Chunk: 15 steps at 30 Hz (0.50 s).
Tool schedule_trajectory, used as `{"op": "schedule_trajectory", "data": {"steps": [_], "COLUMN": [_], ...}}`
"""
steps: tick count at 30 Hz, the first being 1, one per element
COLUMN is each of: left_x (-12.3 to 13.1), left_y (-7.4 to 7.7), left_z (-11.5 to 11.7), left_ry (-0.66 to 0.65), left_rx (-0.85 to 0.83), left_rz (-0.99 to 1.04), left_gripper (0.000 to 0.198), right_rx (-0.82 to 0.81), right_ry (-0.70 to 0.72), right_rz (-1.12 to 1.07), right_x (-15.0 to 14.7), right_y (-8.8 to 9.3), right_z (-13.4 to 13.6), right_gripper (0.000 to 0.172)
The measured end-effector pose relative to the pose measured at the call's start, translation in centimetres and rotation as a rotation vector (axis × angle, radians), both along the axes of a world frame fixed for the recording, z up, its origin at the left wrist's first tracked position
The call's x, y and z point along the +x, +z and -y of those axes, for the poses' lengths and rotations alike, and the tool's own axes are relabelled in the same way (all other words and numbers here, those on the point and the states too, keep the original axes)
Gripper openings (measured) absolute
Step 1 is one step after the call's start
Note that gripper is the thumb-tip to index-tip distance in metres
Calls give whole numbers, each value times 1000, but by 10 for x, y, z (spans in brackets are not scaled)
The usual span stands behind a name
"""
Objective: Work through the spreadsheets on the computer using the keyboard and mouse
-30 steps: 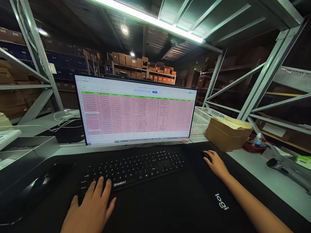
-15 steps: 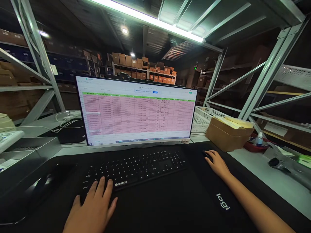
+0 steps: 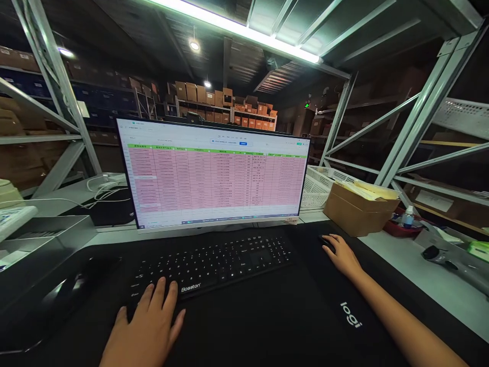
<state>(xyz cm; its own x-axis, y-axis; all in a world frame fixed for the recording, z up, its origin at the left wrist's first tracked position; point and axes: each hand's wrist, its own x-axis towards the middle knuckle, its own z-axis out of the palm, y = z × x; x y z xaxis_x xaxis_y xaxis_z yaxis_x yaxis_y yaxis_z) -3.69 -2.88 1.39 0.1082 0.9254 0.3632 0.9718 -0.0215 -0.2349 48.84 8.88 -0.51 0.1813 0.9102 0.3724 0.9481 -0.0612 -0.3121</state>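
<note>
My left hand [image 3: 147, 321] lies palm down with its fingers spread, the fingertips on the lower left corner of a black keyboard [image 3: 214, 265]. Its thumb rests on the black desk mat [image 3: 260, 326]. To the right, my right hand [image 3: 341, 253] is curved over a dark computer mouse [image 3: 326, 242], which is mostly hidden beneath the palm and fingers. A wide monitor [image 3: 214, 178] stands behind the keyboard. On its screen is a spreadsheet with pink rows under a green header; the text is too small to read.
Right of the monitor stand a cardboard box [image 3: 355, 211] with papers and white perforated baskets [image 3: 317, 186]. A dark handheld scanner [image 3: 437, 255] and a small bottle [image 3: 408, 218] lie farther right. On the left are a grey tray [image 3: 72, 237], white cables [image 3: 101, 189] and a glossy black object [image 3: 72, 290].
</note>
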Motion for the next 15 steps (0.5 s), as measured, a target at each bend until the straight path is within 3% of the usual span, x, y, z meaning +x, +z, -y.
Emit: {"op": "schedule_trajectory", "data": {"steps": [15], "left_x": [-8], "left_y": [-12], "left_z": [-5], "left_ry": [-3], "left_rx": [10], "left_rz": [-44], "left_gripper": [59], "right_rx": [-8], "right_ry": [4], "right_rz": [15], "right_x": [0], "right_y": [1], "right_z": [1], "right_gripper": [50]}}
